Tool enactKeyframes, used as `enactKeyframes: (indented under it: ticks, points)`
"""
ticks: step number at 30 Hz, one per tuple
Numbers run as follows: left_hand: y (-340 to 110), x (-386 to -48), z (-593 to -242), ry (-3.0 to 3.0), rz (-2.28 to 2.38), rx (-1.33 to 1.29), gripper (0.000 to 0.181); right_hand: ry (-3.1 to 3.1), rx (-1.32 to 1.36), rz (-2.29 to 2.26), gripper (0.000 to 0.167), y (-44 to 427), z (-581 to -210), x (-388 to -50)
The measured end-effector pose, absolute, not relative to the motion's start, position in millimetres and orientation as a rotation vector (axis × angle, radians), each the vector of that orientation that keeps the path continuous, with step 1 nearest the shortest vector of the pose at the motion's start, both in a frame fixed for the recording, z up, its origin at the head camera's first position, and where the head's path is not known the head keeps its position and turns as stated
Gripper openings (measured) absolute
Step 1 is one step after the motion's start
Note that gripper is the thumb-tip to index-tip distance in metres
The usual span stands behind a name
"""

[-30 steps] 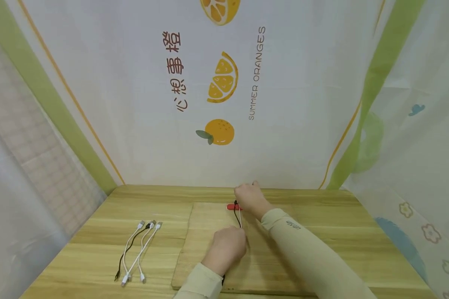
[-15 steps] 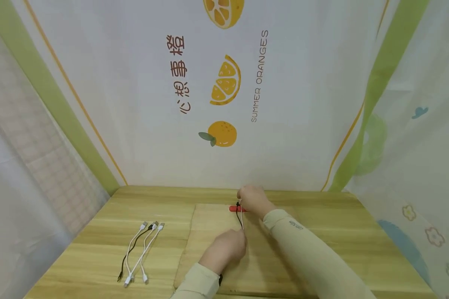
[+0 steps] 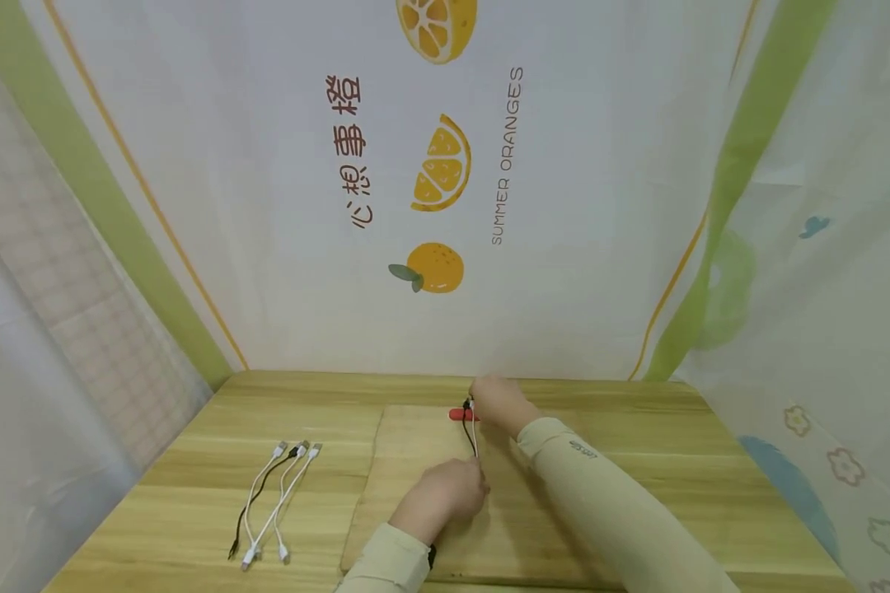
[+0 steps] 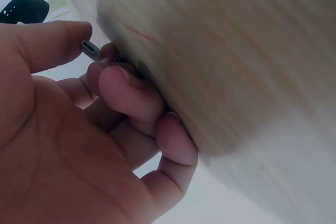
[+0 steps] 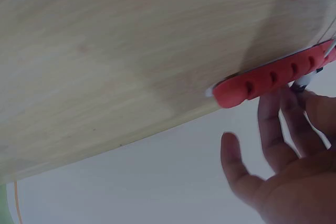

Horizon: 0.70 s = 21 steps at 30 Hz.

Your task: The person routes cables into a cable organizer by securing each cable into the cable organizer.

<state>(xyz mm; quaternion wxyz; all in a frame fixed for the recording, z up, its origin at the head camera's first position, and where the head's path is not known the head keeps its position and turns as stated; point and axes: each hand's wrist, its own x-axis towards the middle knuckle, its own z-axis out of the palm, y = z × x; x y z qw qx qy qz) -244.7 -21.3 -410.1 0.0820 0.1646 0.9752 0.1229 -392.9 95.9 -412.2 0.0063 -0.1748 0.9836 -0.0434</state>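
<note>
On a wooden board (image 3: pixel 408 436) lies a red cable holder (image 5: pixel 268 80) with a row of notches along it. A white cable (image 3: pixel 475 436) and a black cable (image 3: pixel 466 424) run from this holder toward me. My left hand (image 3: pixel 448 490) holds their lower ends; in the left wrist view a small metal-tipped plug (image 4: pixel 90 50) sticks out between thumb and forefinger. Beyond the holder, my right hand (image 3: pixel 500 402) pinches the white cable's plug end (image 5: pixel 304 81) at the fingertips. The hand hides part of the holder in the head view.
Several white charging cables (image 3: pixel 289 497) and a black cable (image 3: pixel 262 486) lie loosely together on the wood-grain table (image 3: pixel 170 478), left of the board. A white curtain (image 3: pixel 564 288) with orange prints hangs behind the table's far edge.
My right hand has come down a little toward the holder, and its raised finger is now lowered. The left hand has shifted slightly. The cables on the left stay put.
</note>
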Motion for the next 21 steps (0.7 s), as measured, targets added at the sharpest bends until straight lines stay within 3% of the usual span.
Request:
enactKeyframes:
  ticks: [13,21]
  points:
    - [-26.7,-245.0,-413.4,2.886,0.442,0.475,0.034,3.005,-0.580,-0.154,0.019,101.2,-410.9,-384.8]
    - [-32.0,-243.9,-411.4,2.836,0.573,0.490,0.047,3.007,-0.577,-0.111,0.010,99.0,-409.0,-384.4]
